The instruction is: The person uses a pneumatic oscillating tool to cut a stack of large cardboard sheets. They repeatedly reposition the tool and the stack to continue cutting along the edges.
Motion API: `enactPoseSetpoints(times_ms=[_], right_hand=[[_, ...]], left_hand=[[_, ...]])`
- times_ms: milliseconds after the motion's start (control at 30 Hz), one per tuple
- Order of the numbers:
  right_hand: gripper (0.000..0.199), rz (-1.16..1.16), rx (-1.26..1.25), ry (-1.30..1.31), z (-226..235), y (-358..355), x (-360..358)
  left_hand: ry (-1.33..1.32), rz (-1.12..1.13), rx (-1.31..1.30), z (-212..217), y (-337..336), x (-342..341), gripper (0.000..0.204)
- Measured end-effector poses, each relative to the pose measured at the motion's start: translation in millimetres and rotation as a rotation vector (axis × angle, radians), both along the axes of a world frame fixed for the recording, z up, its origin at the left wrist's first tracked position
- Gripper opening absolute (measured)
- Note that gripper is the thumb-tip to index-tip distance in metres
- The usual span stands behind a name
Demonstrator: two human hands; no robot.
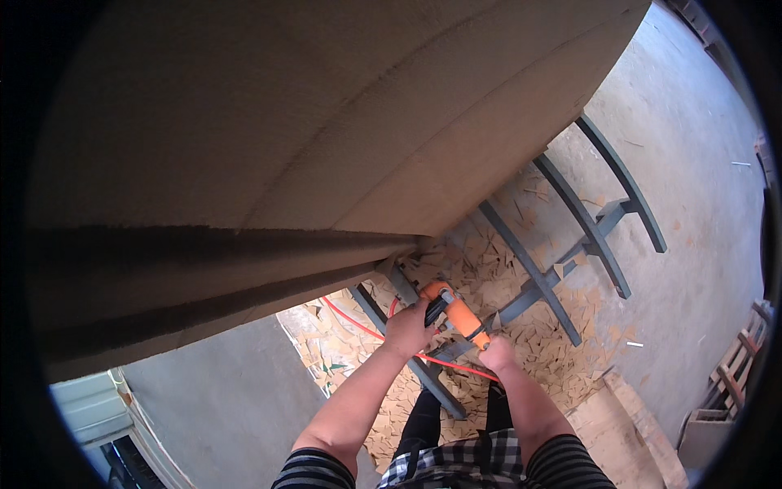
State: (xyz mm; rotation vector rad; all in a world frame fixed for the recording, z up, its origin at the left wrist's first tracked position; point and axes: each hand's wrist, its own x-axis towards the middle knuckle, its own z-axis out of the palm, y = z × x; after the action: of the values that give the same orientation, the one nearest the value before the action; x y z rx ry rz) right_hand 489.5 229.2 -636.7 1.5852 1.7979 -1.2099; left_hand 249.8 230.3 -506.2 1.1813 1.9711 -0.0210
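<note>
Stack of brown board [326, 122], broad as a wall from this angle, filling the upper left, with dark-banded, stepped edges along the lower side. Beneath and beyond, grey concrete floor [684, 163]. Across the middle of that floor, a thick litter of brown board scraps [562, 359], dense around the feet. Among the scraps, beside and partly under the stack's right-hand edge, a grey metal frame [521, 305]: one long bar with several crossbars, some visibly bowed in this wide view. At lower right, a pale wooden panel [603, 432]; farther right, near the rim, slatted wooden pallets [737, 371]. At the bottom edge, a black-and-white checked garment [481, 456] between two striped sleeves [570, 464]. From the left, a thin red hose [456, 367], slanting across the frame toward the right leg; cannot tell its joining point. Between both hands, below the near corner of the stack and above the frame, an orange power tool [464, 316], tilted, with a black grip toward its upper end. Wrapped around that grip, the left hand [410, 328]; clasped about the tool's lower end, the right hand [498, 354]. Cannot tell the exact placement of the hidden fingers.
</note>
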Motion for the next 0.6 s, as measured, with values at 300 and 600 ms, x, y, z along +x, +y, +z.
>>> enactPoseSetpoints(times_ms=[300, 600], right_hand=[[0.032, -0.004, -0.065, -0.09, -16.7, 10.8, -10.1], [0.034, -0.01, -0.105, -0.119, -22.4, 13.3, -5.0]], left_hand=[[0.012, -0.002, 0.039, -47.4, 3.6, -11.5, 0.046], [-0.023, 0.033, -0.048, -69.3, 8.5, -8.7, 0.053]])
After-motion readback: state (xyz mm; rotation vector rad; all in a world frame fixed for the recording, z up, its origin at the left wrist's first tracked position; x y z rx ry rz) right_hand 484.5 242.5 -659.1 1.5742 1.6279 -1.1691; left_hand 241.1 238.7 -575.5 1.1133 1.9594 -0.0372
